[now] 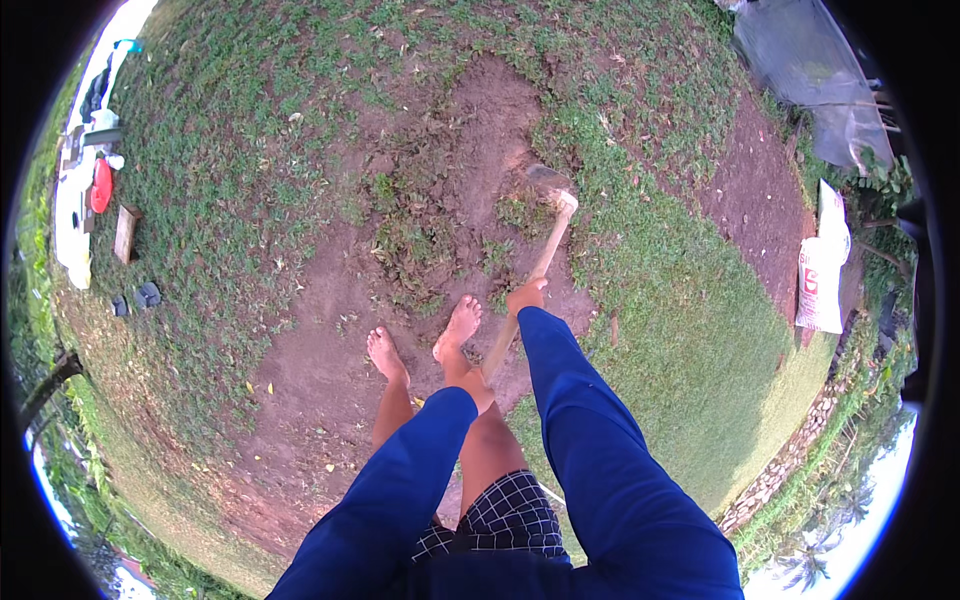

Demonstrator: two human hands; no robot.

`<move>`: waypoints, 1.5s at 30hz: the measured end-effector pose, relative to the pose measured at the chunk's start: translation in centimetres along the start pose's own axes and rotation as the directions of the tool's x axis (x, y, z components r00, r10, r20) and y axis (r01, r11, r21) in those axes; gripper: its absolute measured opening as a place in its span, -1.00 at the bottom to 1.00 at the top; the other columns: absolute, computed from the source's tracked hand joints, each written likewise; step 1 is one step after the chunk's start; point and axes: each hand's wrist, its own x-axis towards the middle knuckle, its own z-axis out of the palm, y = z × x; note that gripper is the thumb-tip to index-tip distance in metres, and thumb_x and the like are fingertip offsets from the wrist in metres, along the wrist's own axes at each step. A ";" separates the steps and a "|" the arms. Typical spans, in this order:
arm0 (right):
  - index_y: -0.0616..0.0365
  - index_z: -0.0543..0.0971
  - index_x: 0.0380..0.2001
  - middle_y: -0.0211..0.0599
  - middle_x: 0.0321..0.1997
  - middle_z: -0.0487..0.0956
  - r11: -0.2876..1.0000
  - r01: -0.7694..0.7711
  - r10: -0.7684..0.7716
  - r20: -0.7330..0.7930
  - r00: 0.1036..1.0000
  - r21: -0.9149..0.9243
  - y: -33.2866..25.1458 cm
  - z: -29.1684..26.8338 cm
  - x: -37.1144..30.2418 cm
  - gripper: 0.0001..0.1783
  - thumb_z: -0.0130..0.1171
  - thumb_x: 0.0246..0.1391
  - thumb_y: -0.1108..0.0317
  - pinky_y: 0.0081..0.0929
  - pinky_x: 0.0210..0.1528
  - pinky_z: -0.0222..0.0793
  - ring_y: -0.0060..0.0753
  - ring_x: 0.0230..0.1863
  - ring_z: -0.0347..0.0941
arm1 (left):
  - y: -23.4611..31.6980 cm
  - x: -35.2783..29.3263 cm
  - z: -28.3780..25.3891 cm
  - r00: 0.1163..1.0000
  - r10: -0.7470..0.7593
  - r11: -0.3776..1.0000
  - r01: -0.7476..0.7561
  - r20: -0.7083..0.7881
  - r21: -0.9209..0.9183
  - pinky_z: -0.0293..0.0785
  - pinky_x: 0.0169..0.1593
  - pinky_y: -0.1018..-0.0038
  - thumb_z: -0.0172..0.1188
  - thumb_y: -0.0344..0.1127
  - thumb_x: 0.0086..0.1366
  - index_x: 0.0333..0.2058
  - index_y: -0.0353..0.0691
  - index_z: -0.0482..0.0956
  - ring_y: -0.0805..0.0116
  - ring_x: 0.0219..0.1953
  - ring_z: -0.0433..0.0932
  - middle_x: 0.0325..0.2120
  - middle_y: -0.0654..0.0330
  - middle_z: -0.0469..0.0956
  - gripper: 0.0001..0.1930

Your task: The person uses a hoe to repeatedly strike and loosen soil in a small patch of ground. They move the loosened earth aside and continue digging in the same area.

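A hoe with a pale wooden handle point(552, 243) slants away from me, and its dark metal blade point(547, 178) rests at the edge of the dug soil, by the grass. My right hand point(526, 296) is wrapped round the middle of the handle. Lower down, close to my right knee, my left hand point(477, 389) grips the same handle. Bare brown earth point(495, 100) lies beyond and left of the blade. Clumps of uprooted weeds point(410, 245) are heaped on it, ahead of my bare feet point(460, 325).
At the left are a red round item point(102, 186), a wooden board point(126, 234) and dark sandals point(148, 294). White sacks point(822, 285) lie at the right, below a grey plastic sheet point(810, 75). A row of stones point(785, 465) edges the grass at the lower right.
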 end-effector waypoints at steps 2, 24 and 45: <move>0.59 -0.38 0.14 0.29 -0.19 0.55 0.995 0.026 -0.029 0.023 0.999 0.093 2.1 3.8 -4.5 0.03 0.13 -0.09 0.35 -0.24 -0.09 0.52 0.09 -0.18 0.58 | -4.4 -3.2 0.5 1.000 -0.013 0.999 0.013 0.003 -0.049 0.50 -0.15 0.15 0.22 -0.29 0.02 -0.16 -0.38 0.45 -0.14 -0.24 0.60 -0.35 -0.23 0.58 -0.60; 0.38 0.02 0.03 0.18 -0.18 0.49 0.609 -0.382 0.312 0.232 0.921 0.696 10.1 13.8 -12.7 -0.30 0.14 -0.11 0.42 -0.03 -0.46 0.55 0.01 -0.34 0.57 | -14.5 -5.0 -1.7 0.962 0.133 0.820 -0.243 0.240 0.518 0.50 -0.11 0.08 0.22 -0.24 0.08 -0.14 -0.38 0.50 -0.13 -0.22 0.60 -0.35 -0.23 0.59 -0.60; 0.34 0.11 0.00 0.25 -0.20 0.52 0.347 -0.357 0.390 0.212 0.896 0.867 13.6 26.7 -30.0 -0.26 0.29 -0.18 0.35 -0.12 -0.32 0.53 0.06 -0.31 0.56 | -23.0 -18.7 -3.8 0.947 0.167 0.820 -0.289 0.276 0.494 0.48 -0.12 0.05 0.16 -0.26 0.11 -0.15 -0.21 0.47 -0.19 -0.24 0.57 -0.34 -0.15 0.59 -0.68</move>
